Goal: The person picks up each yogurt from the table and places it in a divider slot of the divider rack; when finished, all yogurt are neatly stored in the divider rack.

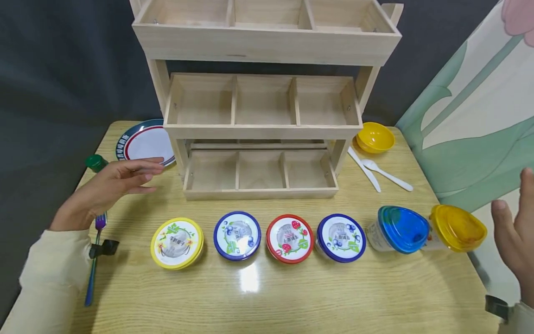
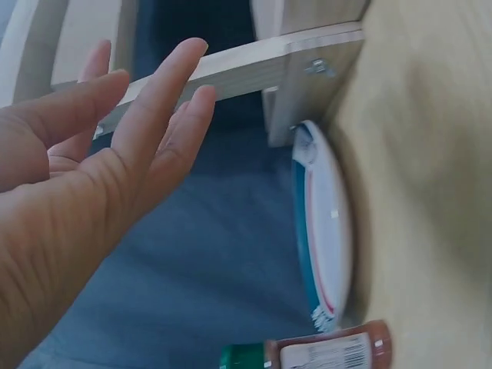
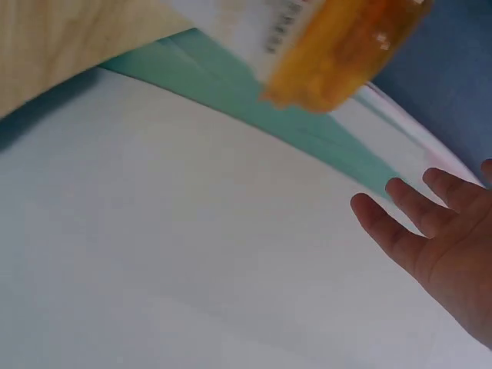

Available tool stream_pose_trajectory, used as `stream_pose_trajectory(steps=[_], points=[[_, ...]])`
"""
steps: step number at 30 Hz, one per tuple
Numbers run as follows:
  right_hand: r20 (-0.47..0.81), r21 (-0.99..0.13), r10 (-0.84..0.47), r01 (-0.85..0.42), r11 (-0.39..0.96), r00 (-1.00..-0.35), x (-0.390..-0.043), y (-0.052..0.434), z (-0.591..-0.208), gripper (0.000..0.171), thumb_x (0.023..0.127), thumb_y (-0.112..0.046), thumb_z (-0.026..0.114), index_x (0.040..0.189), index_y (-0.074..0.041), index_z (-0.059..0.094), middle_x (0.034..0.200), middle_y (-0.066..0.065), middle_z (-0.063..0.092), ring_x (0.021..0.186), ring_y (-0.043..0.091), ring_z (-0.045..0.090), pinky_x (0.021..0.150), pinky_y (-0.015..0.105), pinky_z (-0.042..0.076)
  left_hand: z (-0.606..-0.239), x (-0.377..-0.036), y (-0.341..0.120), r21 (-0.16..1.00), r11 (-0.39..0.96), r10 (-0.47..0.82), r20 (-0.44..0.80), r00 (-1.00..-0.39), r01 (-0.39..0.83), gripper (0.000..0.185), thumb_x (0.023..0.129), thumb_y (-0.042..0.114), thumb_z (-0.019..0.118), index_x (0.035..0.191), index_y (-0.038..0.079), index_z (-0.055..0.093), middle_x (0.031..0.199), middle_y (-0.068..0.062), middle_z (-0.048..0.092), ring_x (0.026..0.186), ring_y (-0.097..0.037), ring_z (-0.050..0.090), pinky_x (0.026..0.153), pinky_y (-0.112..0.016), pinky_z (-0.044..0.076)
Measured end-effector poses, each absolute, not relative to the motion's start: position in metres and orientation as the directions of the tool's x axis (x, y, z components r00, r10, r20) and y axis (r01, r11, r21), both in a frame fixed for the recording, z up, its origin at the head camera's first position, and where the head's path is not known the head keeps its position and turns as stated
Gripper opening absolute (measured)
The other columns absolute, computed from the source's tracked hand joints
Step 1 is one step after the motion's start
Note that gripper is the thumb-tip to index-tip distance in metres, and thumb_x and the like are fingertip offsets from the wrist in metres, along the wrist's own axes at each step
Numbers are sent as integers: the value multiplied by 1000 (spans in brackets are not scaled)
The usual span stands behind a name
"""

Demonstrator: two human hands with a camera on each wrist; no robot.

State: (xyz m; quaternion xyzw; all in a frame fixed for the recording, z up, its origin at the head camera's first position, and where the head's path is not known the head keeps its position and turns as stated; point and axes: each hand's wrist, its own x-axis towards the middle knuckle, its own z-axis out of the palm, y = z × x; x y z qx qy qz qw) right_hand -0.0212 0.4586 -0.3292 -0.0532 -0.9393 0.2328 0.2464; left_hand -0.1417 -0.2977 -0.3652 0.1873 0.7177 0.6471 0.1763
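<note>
Fingers [image 1: 146, 168] of the left hand [image 1: 106, 188] lay straight and loosely together, holding nothing, hovering over the table [image 1: 271, 297] at about nine o'clock, with the tips just short of the plate [image 1: 146, 141] and the green-capped bottle [image 1: 96, 162] close behind the knuckles. Below the wrist, a purple fork [image 1: 95, 250] lay on the wood. Fingers [image 3: 407, 207] of the right hand [image 1: 517, 232] were spread and relaxed, also empty, out past the table's edge at three o'clock; nearest to them sat the yellow-lidded tub [image 1: 456, 228], apart from the hand, with the blue-lidded tub [image 1: 400, 229] touching it on its nine o'clock side.

Across six o'clock ran a row of four round cups: yellow-rimmed cup [image 1: 177, 242], blue-rimmed cup [image 1: 237, 235], red-rimmed cup [image 1: 289, 238] and a second blue-rimmed cup [image 1: 340, 237], all sealed and untouched. At twelve o'clock stood the wooden rack [image 1: 263, 125], its compartments bare; at two o'clock were a yellow bowl [image 1: 374, 137] and two white spoons [image 1: 381, 172].

Judged from this, nothing was yet in hand: both hands seemed poised before a first grasp. A next move would call for the right hand to close in on the yellow-lidded tub, or the left on what lay by it; the wrist views were too blurred to say which was likelier.
</note>
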Motion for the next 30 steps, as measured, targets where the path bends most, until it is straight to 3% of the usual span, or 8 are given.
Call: stream_pose_trajectory(steps=[4, 8, 11, 13, 17, 20, 24, 30], points=[[377, -530, 310, 71, 845, -873, -6, 460, -346, 79, 117, -49, 40, 173, -3, 9, 179, 24, 8, 161, 56, 12, 123, 73, 9, -373, -139, -287, 959, 282, 452, -130, -883, 3, 38, 111, 4, 61, 148, 11, 65, 153, 9, 56, 138, -10, 57, 100, -27, 56], [322, -566, 377, 142, 812, -868, 8, 456, -361, 71, 118, -22, 46, 174, -7, 5, 180, 19, 9, 162, 52, 14, 127, 63, 11, -381, -139, -276, 901, 431, 399, -235, -886, -45, 47, 110, 18, 67, 154, 9, 55, 165, -5, 45, 153, -34, 41, 117, -50, 44], [271, -602, 401, 171, 780, -875, 16, 456, -370, 72, 117, -14, 44, 175, -12, 1, 181, 15, 5, 163, 48, 11, 129, 55, 8, -391, -141, -268, 900, 434, 396, -240, -886, -50, 47, 109, 17, 69, 153, 5, 57, 164, -14, 45, 153, -43, 39, 118, -68, 34], [236, -623, 398, 176, 762, -887, 20, 457, -375, 72, 118, -13, 41, 175, -16, -2, 181, 13, 1, 163, 46, 7, 128, 55, 5, -398, -142, -265, 902, 430, 399, -232, -887, -43, 46, 108, 16, 70, 151, 4, 58, 160, -15, 50, 148, -41, 45, 118, -61, 37], [175, -678, 366, 158, 718, -914, 29, 459, -384, 72, 118, -15, 37, 175, -22, -8, 181, 7, -6, 165, 38, -1, 124, 60, 0, -407, -141, -260, 902, 430, 395, -231, -889, -43, 45, 107, 15, 71, 149, 2, 60, 154, -16, 55, 140, -36, 53, 106, -30, 48], [140, -733, 352, 142, 665, -925, 34, 459, -392, 75, 118, -15, 38, 174, -27, -10, 181, 2, -7, 165, 27, -1, 126, 42, 7, -412, -143, -257, 896, 439, 382, -251, -889, -65, 46, 106, 16, 73, 149, 2, 61, 154, -18, 55, 140, -35, 54, 98, -17, 48], [111, -774, 337, 131, 619, -935, 38, 457, -402, 78, 118, -14, 40, 174, -32, -11, 181, 0, -7, 163, 15, 5, 115, 13, 23, -418, -144, -255, 880, 468, 360, -277, -891, -84, 45, 106, 18, 73, 147, 4, 63, 154, -17, 56, 139, -33, 54, 104, -22, 45], [154, -802, 310, 65, 594, -938, 40, 456, -411, 73, 115, -3, 45, 176, -22, 8, 181, 5, -3, 158, 12, 24, 94, 1, 38, -424, -146, -252, 887, 458, 354, -242, -903, -58, 36, 106, 13, 72, 139, 0, 68, 144, -17, 61, 137, -31, 52, 114, -47, 40]])
